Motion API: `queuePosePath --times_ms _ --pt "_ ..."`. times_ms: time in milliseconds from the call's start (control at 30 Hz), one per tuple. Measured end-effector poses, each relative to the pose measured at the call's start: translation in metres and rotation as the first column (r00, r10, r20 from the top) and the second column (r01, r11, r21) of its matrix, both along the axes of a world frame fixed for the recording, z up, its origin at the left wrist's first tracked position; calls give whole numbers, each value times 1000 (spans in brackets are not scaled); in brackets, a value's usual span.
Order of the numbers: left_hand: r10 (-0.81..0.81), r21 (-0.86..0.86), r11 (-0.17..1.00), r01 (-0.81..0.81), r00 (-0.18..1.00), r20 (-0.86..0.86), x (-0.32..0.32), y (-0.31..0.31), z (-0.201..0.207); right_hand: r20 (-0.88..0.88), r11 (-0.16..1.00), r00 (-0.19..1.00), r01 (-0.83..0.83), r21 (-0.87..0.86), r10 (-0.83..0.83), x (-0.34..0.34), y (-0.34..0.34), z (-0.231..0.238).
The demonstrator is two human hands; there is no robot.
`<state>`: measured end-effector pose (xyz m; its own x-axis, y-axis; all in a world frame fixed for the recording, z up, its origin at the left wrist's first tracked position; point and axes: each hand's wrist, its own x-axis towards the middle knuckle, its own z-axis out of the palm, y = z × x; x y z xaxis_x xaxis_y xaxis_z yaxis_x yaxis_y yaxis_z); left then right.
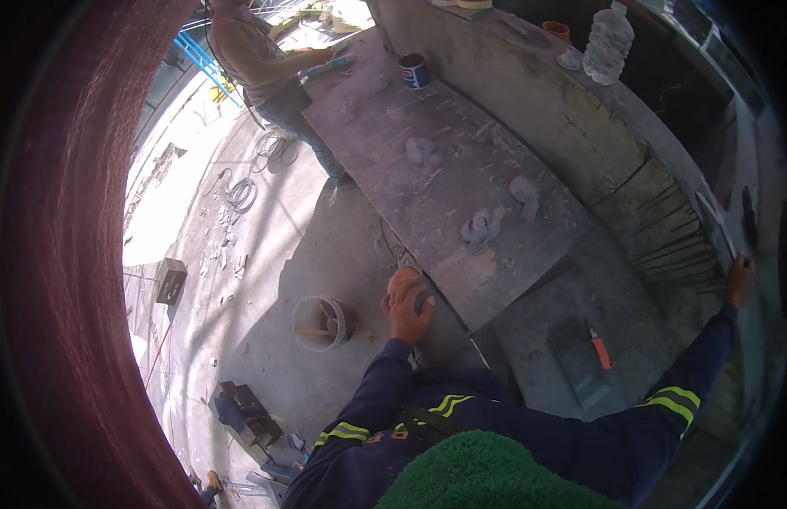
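My left hand [409,312] is beside the long edge of the grey, dusty board [385,157]. Its fingers curl over a rounded orange-brown object [403,276], perhaps a sponge; most of it is hidden. Far to the right, my right hand [740,281] reaches to the top of the stained wall [614,140]. Its fingers close around a thin tool with a pale, narrow blade [717,225], whose kind is unclear. A dark, slim object [749,216] shows just beyond those fingers. Several grey-white lumps [480,229] lie on the board.
An orange-handled utility knife [600,349] lies on a lower surface near my right arm. A bucket [324,322] stands left of my left hand. On the board's far end is a blue can [414,71]; a plastic bottle [609,44] stands on the wall. Another person [262,64] works far left.
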<state>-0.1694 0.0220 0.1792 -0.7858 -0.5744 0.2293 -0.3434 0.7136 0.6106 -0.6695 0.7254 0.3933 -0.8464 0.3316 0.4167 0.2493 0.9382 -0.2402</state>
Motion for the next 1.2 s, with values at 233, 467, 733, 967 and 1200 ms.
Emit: queuePosePath --times_ms 233,467,733,967,1200 --pt "-4 -17 1000 4 1000 18 0 0 4 -12 1000 1000 5 -19 -5 -5 6 -5" --pt "-4 -13 1000 4 1000 15 0 1 4 3 1000 1000 4 -5 -4 -3 2 -1" --pt "0 -7 1000 0 1000 15 0 1 3 3 1000 1000 1 27 -1 -5 9 -2" --pt "6 -7 1000 -6 1000 18 1 0 -1 -17 999 1000 12 43 -11 -12 15 -9" --pt "-3 -11 1000 3 1000 -2 3 -1 -1 -3 1000 1000 -9 -27 9 -6 9 -5"
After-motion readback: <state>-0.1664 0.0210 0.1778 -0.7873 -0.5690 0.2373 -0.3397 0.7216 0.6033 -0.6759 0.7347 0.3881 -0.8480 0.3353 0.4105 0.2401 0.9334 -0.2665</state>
